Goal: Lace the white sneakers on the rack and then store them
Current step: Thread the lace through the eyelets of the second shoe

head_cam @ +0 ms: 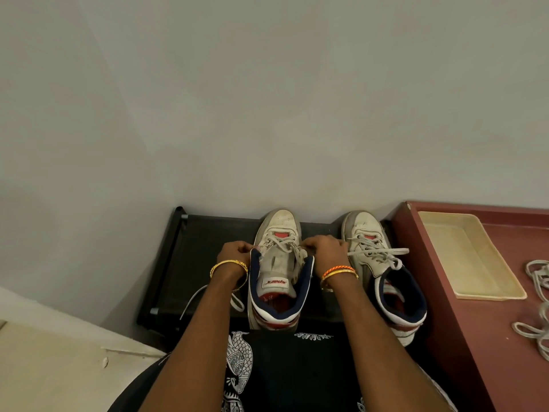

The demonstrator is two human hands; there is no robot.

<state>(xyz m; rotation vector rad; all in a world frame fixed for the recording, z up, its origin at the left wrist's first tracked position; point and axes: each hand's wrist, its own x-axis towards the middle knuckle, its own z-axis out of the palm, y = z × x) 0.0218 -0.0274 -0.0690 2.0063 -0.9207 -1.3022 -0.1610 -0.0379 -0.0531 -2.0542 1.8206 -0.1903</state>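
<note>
Two white sneakers stand side by side on the black rack (202, 251) against the wall, toes pointing to the far side. The left hand (234, 253) pinches a lace end at the left edge of the left sneaker (277, 281), at the upper eyelets. The right hand (322, 248) has its fingers curled round the lace (285, 243) on that shoe's right side. A loose stretch of lace (193, 298) trails off the rack's near left. The right sneaker (383, 272) sits just beside it, its own lace lying loosely across its tongue. To the right, a maroon tabletop (463, 337) carries a cream tray (466, 257) and a heap of spare laces (537, 304) near its right edge.
</note>
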